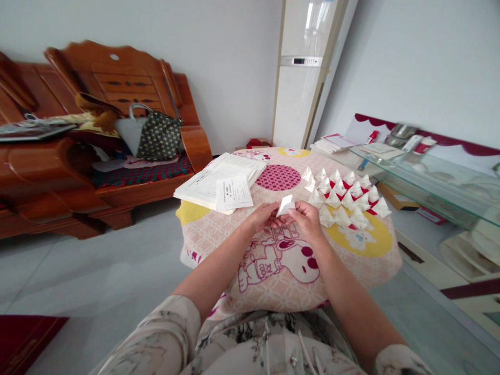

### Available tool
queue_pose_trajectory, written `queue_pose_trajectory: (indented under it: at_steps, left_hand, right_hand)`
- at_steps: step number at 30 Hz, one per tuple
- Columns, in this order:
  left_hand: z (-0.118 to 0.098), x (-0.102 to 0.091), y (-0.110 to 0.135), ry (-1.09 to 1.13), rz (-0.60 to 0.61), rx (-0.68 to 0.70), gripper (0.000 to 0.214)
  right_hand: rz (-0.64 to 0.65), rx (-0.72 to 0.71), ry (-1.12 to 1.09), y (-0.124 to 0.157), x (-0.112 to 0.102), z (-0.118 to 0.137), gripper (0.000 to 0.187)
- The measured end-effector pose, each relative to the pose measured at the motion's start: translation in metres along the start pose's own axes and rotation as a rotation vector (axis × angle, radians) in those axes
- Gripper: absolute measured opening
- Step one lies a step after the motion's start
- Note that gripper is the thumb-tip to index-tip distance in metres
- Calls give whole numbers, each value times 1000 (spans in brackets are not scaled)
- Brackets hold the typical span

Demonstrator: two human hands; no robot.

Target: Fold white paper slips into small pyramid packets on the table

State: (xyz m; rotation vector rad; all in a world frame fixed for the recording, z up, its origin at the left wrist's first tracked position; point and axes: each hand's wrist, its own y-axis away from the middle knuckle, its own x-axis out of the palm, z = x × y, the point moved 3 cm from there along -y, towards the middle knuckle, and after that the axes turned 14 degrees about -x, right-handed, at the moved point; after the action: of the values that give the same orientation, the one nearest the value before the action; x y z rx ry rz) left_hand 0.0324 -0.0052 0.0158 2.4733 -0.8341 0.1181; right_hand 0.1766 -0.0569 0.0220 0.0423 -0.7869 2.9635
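Between my two hands is a small piece of folded white paper (286, 205), angular in shape, held over the table. My left hand (269, 215) has its fingers closed on the paper's left side. On the right side, my right hand (307, 214) pinches the same paper with thumb and fingers. Beyond my left hand lies a stack of printed white paper sheets (203, 183), with a smaller printed sheet (234, 192) on top. To the right of my right hand stand several pointed folded paper pieces (339, 200) in rows, with red showing between them.
A patterned cloth (281, 281) covers the table. At the right, a glass-topped cabinet (437, 169) carries papers, a metal container and a cup. A carved wooden sofa (121, 78) with bags (160, 135) stands left. A tall white air conditioner (299, 99) is at the back.
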Motion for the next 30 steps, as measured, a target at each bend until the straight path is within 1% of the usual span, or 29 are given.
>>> queue_pose_trajectory:
  at_steps: [5,7,10,15,17,23,27,30]
  left_hand:
    - [-2,-1,-1,113,73,38,41]
    - [-2,-2,0,107,93,56,40]
    - [-3,-2,0,35,123,61,41]
    - [-3,-3,0,-40,86,63,39]
    - [-2,-3,-2,-48,78,64,39]
    - [1,-2,-4,-46,90,32,38]
    - [-1,1,0,-67,101,26,39]
    - [-1,4,3,-99,100,12,42]
  right_hand:
    - [-4,-56,131,-1,-5,-2,22]
    - [-7,-57,161,-2,-7,-2,22]
    - [-17,-40,162,-2,-8,-2,21]
    - [-21,31,103,-1,-5,-1,21]
    - [-26,34,79,-2,-5,-1,22]
    - [-38,28,65,-2,-5,-2,23]
    - [-17,83,2,-1,-2,2,23]
    - [-18,107,10,0,0,4,21]
